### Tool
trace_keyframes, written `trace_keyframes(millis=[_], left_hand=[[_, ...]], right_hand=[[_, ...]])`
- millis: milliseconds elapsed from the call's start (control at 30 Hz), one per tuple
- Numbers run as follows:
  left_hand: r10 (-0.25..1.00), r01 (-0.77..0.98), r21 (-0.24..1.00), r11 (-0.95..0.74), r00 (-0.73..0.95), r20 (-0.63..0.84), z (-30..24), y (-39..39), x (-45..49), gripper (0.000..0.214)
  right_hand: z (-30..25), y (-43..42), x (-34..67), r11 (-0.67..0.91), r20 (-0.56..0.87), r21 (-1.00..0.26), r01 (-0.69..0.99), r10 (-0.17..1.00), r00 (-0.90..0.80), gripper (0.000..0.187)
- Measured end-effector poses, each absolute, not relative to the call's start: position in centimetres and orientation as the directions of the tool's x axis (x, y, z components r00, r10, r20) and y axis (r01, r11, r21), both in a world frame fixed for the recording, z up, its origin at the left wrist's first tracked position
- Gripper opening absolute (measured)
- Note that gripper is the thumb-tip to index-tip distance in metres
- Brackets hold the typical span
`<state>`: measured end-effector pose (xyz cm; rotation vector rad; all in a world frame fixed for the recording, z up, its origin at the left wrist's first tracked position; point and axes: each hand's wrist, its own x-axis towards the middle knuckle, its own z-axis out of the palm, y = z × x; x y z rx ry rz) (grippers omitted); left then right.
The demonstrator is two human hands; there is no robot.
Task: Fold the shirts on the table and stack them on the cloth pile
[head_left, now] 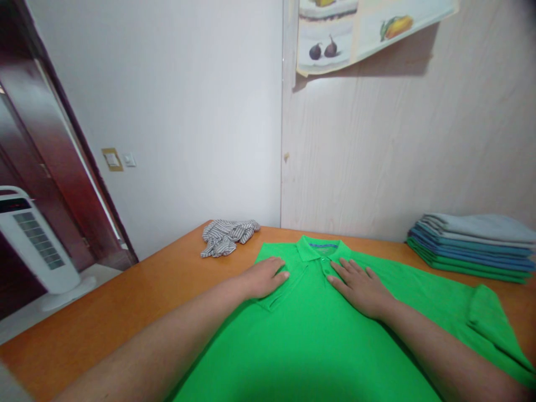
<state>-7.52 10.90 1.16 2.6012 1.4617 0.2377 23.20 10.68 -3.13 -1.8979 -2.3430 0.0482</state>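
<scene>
A bright green polo shirt (310, 340) lies front side up across the table, its collar at the far end. Its left-hand sleeve is folded inward over the chest, while the right-hand sleeve stretches out to the side. My left hand (266, 277) rests on the folded sleeve near the shoulder, fingers laid flat. Just right of the button placket, my right hand (360, 287) presses on the chest with its fingers spread. Neither hand grips the cloth.
Folded shirts (469, 245) in grey, blue and green are stacked at the back right of the orange-brown table (138, 301). A crumpled striped cloth (228, 237) lies near the back left corner. Beyond the left edge stands a white tower fan (39, 245).
</scene>
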Motion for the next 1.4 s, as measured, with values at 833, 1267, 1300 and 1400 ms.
trace_keyframes(millis=[833,1267,1300,1400], left_hand=[[0.968,0.965,0.074,-0.250,0.251,-0.007,-0.2,15.7,-6.7,0.094],[0.962,0.958,0.098,-0.271,0.272,-0.003,0.0,14.8,-4.3,0.096],[0.961,0.956,0.097,-0.276,0.277,0.003,0.1,14.6,-4.2,0.095],[0.938,0.932,0.110,-0.345,0.345,0.016,0.3,13.9,-3.7,0.092]], right_hand=[[-2.3,10.2,22.9,0.200,0.053,-0.138,0.970,0.979,-0.194,0.081],[-2.4,10.3,22.8,0.196,0.041,-0.125,0.973,0.980,-0.193,0.083],[-2.4,10.3,22.8,0.196,0.040,-0.126,0.972,0.980,-0.193,0.083],[-2.4,10.4,22.8,0.196,0.036,-0.129,0.972,0.981,-0.193,0.082]])
